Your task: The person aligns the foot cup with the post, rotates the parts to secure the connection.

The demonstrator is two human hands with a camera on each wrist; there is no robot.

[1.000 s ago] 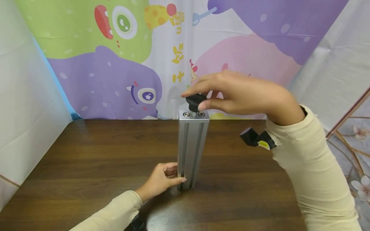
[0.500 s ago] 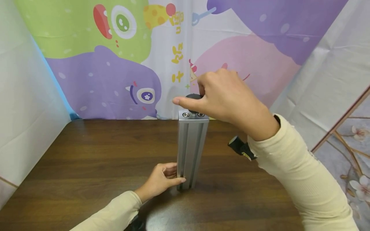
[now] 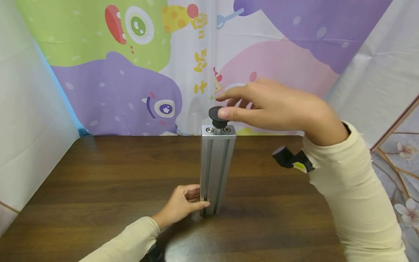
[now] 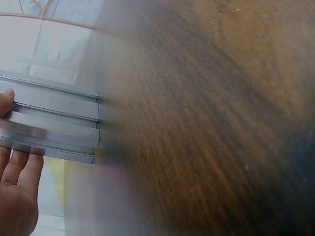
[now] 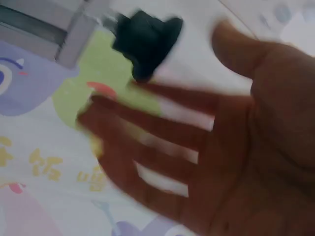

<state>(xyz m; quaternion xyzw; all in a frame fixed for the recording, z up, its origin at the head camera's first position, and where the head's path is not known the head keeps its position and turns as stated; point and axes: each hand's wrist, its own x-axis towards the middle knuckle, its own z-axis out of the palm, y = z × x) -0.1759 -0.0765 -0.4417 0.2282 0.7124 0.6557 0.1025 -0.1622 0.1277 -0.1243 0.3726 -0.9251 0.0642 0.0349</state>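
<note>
An upright aluminium profile (image 3: 216, 167) with slotted sides stands on the table. A black levelling foot (image 3: 217, 115) on a short metal stem sits on its top end, between two bolts. Low on the profile, my left hand (image 3: 181, 203) holds it, thumb on the near face and fingers behind; the left wrist view shows this hand (image 4: 19, 191) on both sides of the metal. My right hand (image 3: 271, 105) is beside the foot, thumb overlapping its edge in the head view. In the right wrist view the fingers (image 5: 162, 123) are spread, apart from the foot (image 5: 145, 42).
The dark wooden table (image 3: 114, 171) reaches back to a cartoon-printed curtain (image 3: 124, 94). White cloth walls (image 3: 29, 109) rise at both sides. A black wrist camera (image 3: 291, 158) hangs under the right sleeve.
My right hand turned inward over the levelling foot with its thumb across it, then swung back out to the right and loosened. The left hand and profile stayed in place.
</note>
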